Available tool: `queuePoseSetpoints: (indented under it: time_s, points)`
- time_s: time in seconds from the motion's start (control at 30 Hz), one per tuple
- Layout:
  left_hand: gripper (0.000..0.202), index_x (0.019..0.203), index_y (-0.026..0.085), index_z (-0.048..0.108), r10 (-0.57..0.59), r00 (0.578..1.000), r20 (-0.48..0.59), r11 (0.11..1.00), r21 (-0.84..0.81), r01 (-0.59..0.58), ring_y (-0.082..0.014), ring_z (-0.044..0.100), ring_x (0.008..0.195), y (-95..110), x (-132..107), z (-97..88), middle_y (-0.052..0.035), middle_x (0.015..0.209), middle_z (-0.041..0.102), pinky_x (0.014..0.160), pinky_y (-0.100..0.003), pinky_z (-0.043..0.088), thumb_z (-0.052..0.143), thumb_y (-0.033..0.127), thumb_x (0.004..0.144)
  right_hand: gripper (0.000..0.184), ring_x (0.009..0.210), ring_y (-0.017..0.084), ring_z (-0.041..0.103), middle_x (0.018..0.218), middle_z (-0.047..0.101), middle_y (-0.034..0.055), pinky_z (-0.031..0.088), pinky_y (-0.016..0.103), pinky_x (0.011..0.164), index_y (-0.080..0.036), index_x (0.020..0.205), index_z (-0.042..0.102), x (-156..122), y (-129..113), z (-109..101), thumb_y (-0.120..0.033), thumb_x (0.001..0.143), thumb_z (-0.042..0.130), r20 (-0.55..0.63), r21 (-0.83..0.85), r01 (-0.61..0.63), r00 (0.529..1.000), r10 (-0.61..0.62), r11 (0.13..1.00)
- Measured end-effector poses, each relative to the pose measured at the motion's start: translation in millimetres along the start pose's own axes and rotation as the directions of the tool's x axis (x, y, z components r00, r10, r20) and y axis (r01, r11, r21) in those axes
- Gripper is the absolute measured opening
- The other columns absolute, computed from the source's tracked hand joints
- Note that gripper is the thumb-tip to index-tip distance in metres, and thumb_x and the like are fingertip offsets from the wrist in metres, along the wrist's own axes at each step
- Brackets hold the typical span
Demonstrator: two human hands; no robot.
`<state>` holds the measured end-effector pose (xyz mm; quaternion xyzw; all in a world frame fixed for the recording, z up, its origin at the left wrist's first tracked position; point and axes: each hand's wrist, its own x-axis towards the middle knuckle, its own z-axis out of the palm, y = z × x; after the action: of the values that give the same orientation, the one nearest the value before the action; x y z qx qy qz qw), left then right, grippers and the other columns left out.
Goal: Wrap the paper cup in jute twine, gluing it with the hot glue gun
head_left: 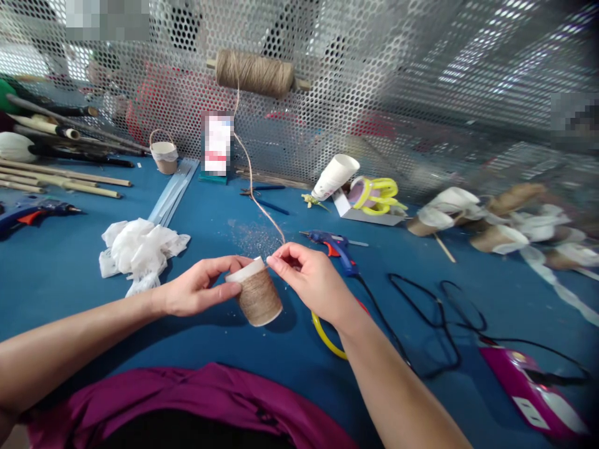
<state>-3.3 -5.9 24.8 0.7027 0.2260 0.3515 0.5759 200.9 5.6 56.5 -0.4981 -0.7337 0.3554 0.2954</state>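
Observation:
My left hand (201, 284) grips the rim of a white paper cup (247, 272), fingers inside or behind it and thumb on the outside. Brown twine (261, 299) is wound round most of the cup, leaving a white band by the rim. The cup is tilted above the table. Beside the rim, my right hand (309, 277) pinches the loose strand of twine (266, 215). That strand runs up to a large twine spool (255, 73) on a stick at the mesh wall.
A blue glue gun (339, 249) with a black cord lies just beyond my right hand. White lace (140, 249) is heaped at left. Yellow-handled scissors (327, 337) lie partly under my right forearm. A purple power strip (528, 390) sits at right; wrapped cups (430, 218) stand behind.

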Motion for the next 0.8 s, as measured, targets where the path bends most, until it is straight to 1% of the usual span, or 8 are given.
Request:
queuePoseSetpoints:
  time_s: [0.17, 0.33, 0.47, 0.6, 0.73, 0.8]
  points:
    - [0.013, 0.086, 0.012, 0.055, 0.032, 0.999, -0.007, 0.999, -0.043, -0.033, -0.0218, 0.051, 0.106, 2.1, -0.5, 0.3, -0.0135, 0.109, 0.056, 0.090, -0.035, 0.039, 0.048, 0.023, 0.086, 0.017, 0.064, 0.014, 0.053, 0.068, 0.058, 0.0010, 0.045, 0.028, 0.060, -0.018, 0.070, 0.054, 0.1, -0.2, 1.2, -0.031, 0.082, 0.052, -0.001, 0.032, -0.008, 1.000, 0.008, 0.999]
    - [0.011, 0.081, 0.013, 0.055, 0.057, 0.998, -0.019, 0.995, -0.083, -0.058, -0.0216, 0.051, 0.103, 1.2, -1.7, 0.1, -0.0113, 0.099, 0.059, 0.089, -0.035, 0.039, 0.050, 0.022, 0.085, 0.018, 0.060, 0.012, 0.048, 0.066, 0.054, -0.0004, 0.042, 0.026, 0.056, -0.017, 0.070, 0.054, 0.9, -1.1, 0.7, -0.031, 0.082, 0.052, 0.012, 0.043, -0.034, 0.999, 0.033, 0.998]
    - [0.009, 0.081, 0.013, 0.055, 0.060, 0.997, -0.039, 0.988, -0.139, -0.065, -0.0216, 0.050, 0.105, -0.4, -2.2, -0.4, -0.0100, 0.103, 0.058, 0.090, -0.034, 0.039, 0.051, 0.021, 0.084, 0.019, 0.058, 0.011, 0.046, 0.064, 0.052, -0.0018, 0.040, 0.025, 0.055, -0.017, 0.070, 0.053, -0.3, -2.5, -0.8, -0.032, 0.082, 0.052, 0.014, 0.065, -0.031, 0.999, 0.030, 0.997]
    - [0.012, 0.083, 0.013, 0.056, 0.050, 0.998, -0.027, 0.991, -0.126, -0.053, -0.0216, 0.050, 0.103, -1.1, -1.9, -1.6, -0.0100, 0.100, 0.059, 0.090, -0.035, 0.039, 0.052, 0.024, 0.084, 0.018, 0.054, 0.010, 0.043, 0.061, 0.049, -0.0034, 0.039, 0.024, 0.053, -0.018, 0.071, 0.052, -2.1, -5.1, -4.7, -0.032, 0.082, 0.053, -0.026, 0.071, -0.013, 1.000, 0.014, 0.997]
    - [0.012, 0.085, 0.014, 0.056, 0.033, 0.999, -0.026, 0.992, -0.118, -0.036, -0.0214, 0.050, 0.105, -1.7, -2.2, -2.8, -0.0106, 0.109, 0.057, 0.090, -0.035, 0.039, 0.052, 0.025, 0.084, 0.018, 0.053, 0.010, 0.043, 0.059, 0.048, -0.0036, 0.038, 0.024, 0.051, -0.018, 0.070, 0.052, -2.7, -6.0, -6.6, -0.032, 0.082, 0.053, -0.038, 0.059, -0.002, 0.999, 0.005, 0.998]
    - [0.012, 0.085, 0.014, 0.057, 0.032, 0.999, -0.031, 0.993, -0.113, -0.036, -0.0216, 0.050, 0.105, -1.7, -2.6, -2.7, -0.0105, 0.110, 0.058, 0.091, -0.035, 0.038, 0.052, 0.024, 0.084, 0.018, 0.053, 0.010, 0.042, 0.059, 0.048, -0.0036, 0.038, 0.024, 0.051, -0.018, 0.070, 0.052, -2.3, -4.7, -5.3, -0.032, 0.082, 0.053, -0.029, 0.060, -0.003, 1.000, 0.005, 0.998]
